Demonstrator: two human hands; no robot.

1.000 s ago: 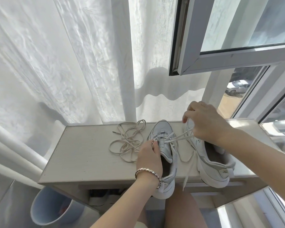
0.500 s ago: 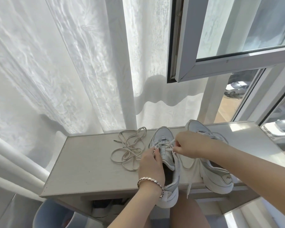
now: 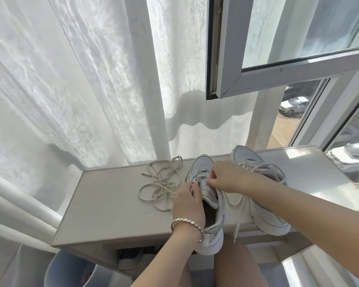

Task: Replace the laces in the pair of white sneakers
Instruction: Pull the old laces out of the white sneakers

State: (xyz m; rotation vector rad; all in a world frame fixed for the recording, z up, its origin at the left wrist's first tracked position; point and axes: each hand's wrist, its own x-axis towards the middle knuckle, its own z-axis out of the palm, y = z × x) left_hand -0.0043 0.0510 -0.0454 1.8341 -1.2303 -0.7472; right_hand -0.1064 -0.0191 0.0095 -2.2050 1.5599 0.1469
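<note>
- Head view: sneaker (image 3: pixel 198 165) is stood at the desk (image 3: pixel 112 204) edge and gripped beside the eyelets by the left hand (image 3: pixel 187 201).
- Lace (image 3: pixel 202 179) is pinched by the right hand (image 3: pixel 226 179).
- Lace is judged limp and light, and is best taken near its tip.

Table (image 3: pixel 104 206): we see a pale wooden top.
Left part: loose beige lace (image 3: pixel 162 189), tangled.
Right part: middle sneaker (image 3: pixel 198 165) and right-hand sneaker (image 3: pixel 265 216), side by side.

Your left hand (image 3: pixel 188 200) grips the left sneaker (image 3: pixel 207 204) while your right hand (image 3: pixel 226 177) pinches its lace (image 3: pixel 203 179) beside the loose lace (image 3: pixel 162 183).
</note>
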